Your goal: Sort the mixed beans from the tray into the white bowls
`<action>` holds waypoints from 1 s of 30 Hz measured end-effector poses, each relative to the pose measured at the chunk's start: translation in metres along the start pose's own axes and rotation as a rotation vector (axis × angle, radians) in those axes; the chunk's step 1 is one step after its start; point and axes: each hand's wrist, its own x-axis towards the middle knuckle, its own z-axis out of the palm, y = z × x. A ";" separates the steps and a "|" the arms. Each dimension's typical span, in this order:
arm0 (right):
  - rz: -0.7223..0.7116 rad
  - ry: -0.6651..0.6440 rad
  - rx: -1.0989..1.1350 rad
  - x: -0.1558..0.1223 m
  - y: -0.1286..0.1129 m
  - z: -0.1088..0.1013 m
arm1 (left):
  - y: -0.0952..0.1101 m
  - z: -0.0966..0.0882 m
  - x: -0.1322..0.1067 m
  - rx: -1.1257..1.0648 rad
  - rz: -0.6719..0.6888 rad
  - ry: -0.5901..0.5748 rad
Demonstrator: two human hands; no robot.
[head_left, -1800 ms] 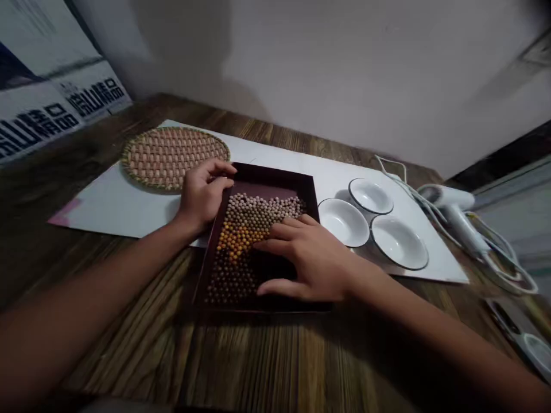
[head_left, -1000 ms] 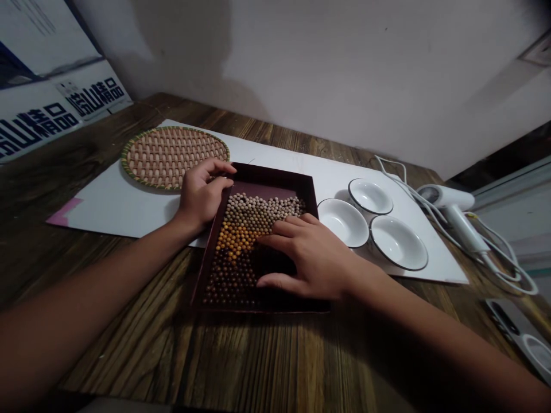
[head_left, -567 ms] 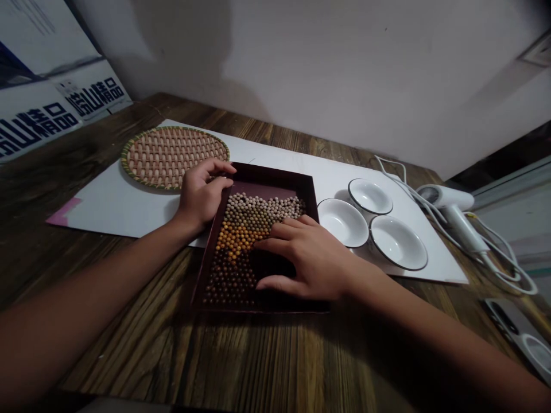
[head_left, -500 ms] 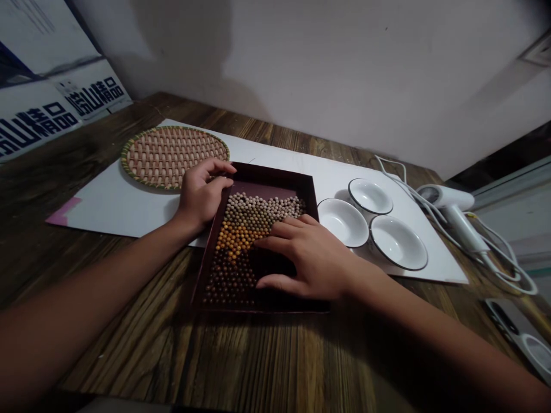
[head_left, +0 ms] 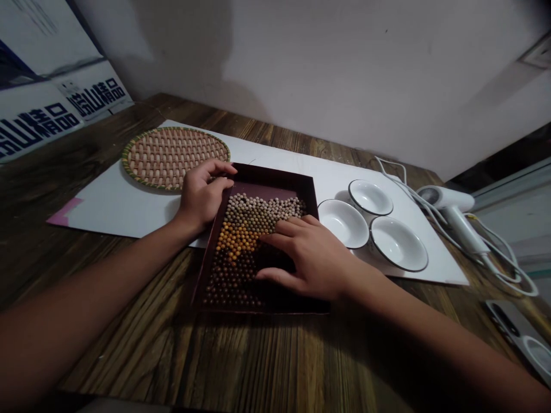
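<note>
gripping a dark maroon rectangular tray (head_left: 275,179): left hand (head_left: 200,193). right hand (head_left: 312,256): fingers spread, grasp unclear. round multicoloured beads (head_left: 237,230) lie largely colour-banded, borders uneven.

From my distant feed I see beads (head_left: 239,232) banded beige, olive, yellow and dark brown, a maroon tray (head_left: 267,189), dark-rimmed white bowls (head_left: 344,223), a green-edged mat (head_left: 174,155) checked tan and reddish-brown, and a streaky brown tabletop (head_left: 258,367).

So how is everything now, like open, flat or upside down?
Box: open, partly filled
Beads: loose, grouped by colour
Left hand: at the box's edge
Right hand: spread over beads
Bowls: right way up
Woven mat: lying flat
Hair dryer: lying down; on or off unclear
Cord: looped
Phone: back up
</note>
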 end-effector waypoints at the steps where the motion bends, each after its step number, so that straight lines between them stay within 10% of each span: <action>1: -0.004 -0.003 0.004 0.000 0.000 0.000 | 0.000 0.000 0.000 0.004 0.003 0.000; 30: 0.061 0.017 -0.043 0.001 -0.003 0.001 | 0.003 0.000 0.000 0.006 -0.005 0.003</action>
